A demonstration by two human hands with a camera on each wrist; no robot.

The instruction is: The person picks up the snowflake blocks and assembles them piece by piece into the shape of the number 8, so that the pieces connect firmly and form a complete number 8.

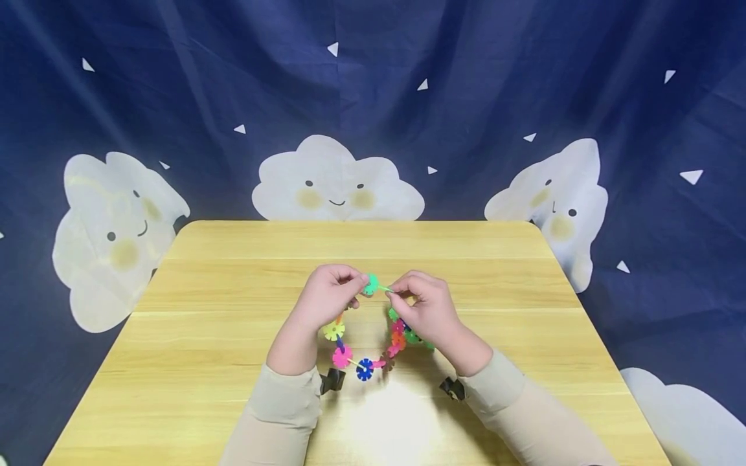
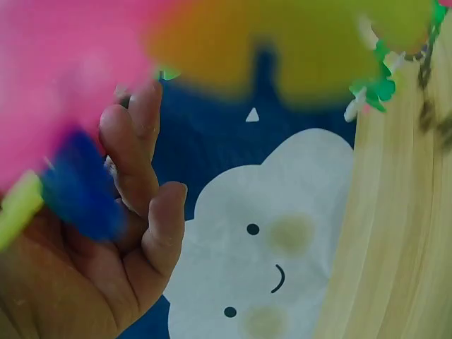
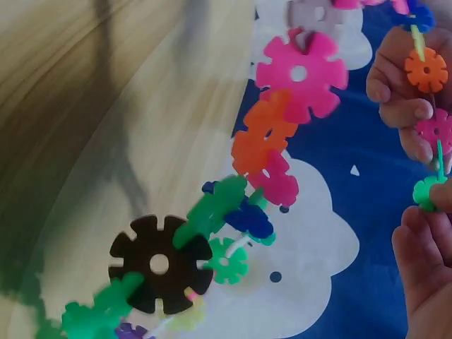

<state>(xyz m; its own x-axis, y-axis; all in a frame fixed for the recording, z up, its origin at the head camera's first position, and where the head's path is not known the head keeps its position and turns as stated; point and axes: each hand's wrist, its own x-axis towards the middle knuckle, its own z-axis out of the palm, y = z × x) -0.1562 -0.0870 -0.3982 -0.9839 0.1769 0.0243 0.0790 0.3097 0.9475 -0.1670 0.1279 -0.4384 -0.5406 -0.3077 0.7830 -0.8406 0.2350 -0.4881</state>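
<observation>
A chain of slotted plastic flower discs hangs in a loop between my hands, above the table. My left hand (image 1: 326,294) pinches a green disc (image 1: 371,285) at the top of the loop. Next to it, my right hand (image 1: 428,301) grips a thin yellow-green disc seen edge-on (image 1: 383,288), which meets the green one. Lower in the loop are a yellow disc (image 1: 334,331), a pink disc (image 1: 342,356) and a blue disc (image 1: 364,369). The right wrist view shows a dark brown disc (image 3: 159,244) and several linked colours. Blurred discs partly hide my left fingers (image 2: 166,229) in the left wrist view.
A wooden table (image 1: 204,343) lies beneath both forearms. Behind it hangs a dark blue curtain (image 1: 373,84) printed with white clouds and triangles. A black strap mount (image 1: 333,380) sits at the left wrist, another (image 1: 452,388) at the right.
</observation>
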